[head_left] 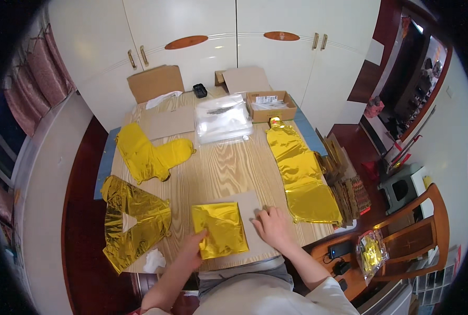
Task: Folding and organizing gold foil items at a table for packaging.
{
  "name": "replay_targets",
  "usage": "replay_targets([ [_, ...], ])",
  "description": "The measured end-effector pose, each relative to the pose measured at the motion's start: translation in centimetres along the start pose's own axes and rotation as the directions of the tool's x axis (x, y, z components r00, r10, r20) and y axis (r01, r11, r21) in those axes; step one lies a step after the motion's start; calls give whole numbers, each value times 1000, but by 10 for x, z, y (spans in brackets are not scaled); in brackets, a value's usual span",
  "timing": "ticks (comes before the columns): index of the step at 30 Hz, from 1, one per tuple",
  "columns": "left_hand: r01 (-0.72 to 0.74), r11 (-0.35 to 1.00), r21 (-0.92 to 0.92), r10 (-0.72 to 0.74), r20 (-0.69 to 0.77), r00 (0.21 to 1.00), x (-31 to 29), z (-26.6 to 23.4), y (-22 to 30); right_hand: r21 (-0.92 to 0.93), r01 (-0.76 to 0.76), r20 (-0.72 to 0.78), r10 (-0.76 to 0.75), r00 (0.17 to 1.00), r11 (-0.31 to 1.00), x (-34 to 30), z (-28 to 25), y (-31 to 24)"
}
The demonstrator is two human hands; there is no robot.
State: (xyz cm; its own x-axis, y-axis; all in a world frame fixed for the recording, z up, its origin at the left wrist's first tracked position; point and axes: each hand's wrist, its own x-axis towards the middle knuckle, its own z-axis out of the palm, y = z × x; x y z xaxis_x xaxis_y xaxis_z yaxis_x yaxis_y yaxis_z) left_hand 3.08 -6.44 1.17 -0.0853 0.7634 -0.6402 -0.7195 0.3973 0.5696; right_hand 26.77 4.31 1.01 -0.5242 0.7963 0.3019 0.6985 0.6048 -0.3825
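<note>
A flat square of folded gold foil (221, 231) lies over a grey-brown cardboard sheet (252, 210) at the table's near edge. My left hand (194, 249) grips the foil's left side, its thumb on top; its lower fingers are hard to make out. At the cardboard's right edge rests my right hand (274, 228), fingers apart and slightly bent, holding nothing. Deflated gold foil balloons are spread around: a matte yellow-gold one (152, 155) at the far left, a crinkled shiny one (137, 223) nearer on the left, and a long one (302, 176) along the right side.
At the back of the wood-grain table (228, 163) lie clear plastic bags (223, 121), beside an open cardboard box (271, 107) and a small black tray (200, 91). Stacked cardboard (349, 199) stands off the right edge. A wooden chair (428, 236) holds a bagged gold item (372, 252).
</note>
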Motion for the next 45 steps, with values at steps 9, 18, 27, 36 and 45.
replay_targets([
  [9,34,998,-55,-27,132,991,24,19,-27,129,394,242,-415,877,910,30,10,20],
  [18,-573,728,376,573,125,810,5,25,-13,-28,463,275,-438,856,886,31,21,17],
  [27,-473,-546,692,215,661,719,39,28,-10,-66,473,284,-438,853,879,33,20,16],
  [36,-402,-683,610,167,666,727,36,26,8,-50,454,339,-412,846,890,34,19,19],
  [45,-366,-610,703,196,582,790,18,-7,12,-4,480,336,-451,827,877,30,19,11],
])
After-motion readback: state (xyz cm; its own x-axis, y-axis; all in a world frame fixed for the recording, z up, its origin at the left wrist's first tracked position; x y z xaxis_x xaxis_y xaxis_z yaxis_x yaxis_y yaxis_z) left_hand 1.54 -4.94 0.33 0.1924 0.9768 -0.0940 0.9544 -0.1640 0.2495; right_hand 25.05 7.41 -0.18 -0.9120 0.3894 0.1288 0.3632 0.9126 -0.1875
